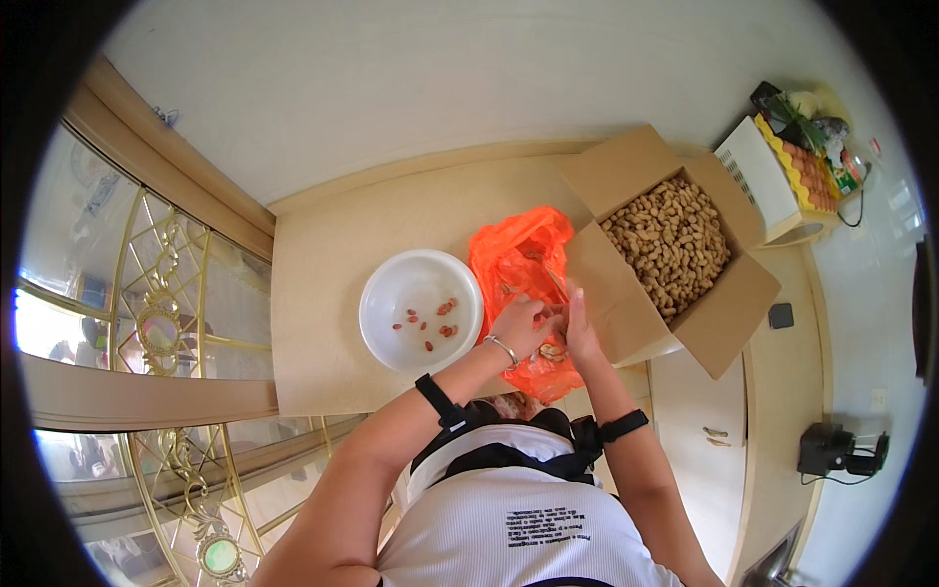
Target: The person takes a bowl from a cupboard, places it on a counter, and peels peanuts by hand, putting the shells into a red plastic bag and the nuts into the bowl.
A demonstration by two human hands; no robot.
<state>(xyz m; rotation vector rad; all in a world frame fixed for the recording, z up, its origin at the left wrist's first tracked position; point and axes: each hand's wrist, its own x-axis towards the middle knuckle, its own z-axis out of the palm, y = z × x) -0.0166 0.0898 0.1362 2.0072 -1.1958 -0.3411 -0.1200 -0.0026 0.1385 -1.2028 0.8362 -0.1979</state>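
My left hand (519, 325), with a bracelet at the wrist, meets my right hand (580, 330) above an orange-red plastic bag (491, 253). The left fingers are curled in against the right hand, whose outer finger points up. Whatever lies between the fingertips is hidden. Inside the bag are peanut shell pieces (552, 353), just below the hands. To the left stands a white plastic bowl (378, 341) with several reddish shelled peanut kernels (429, 345) scattered on its bottom. On the right, an open cardboard box (612, 290) is filled with unshelled peanuts (667, 242).
Bag and bowl rest on a beige countertop (315, 308) against a wall. Past the box, a white appliance (755, 172) carries a yellow tray of eggs (799, 172). A dark flat object (781, 316) lies right of the box. Gold-trimmed glass doors (158, 293) border the left side.
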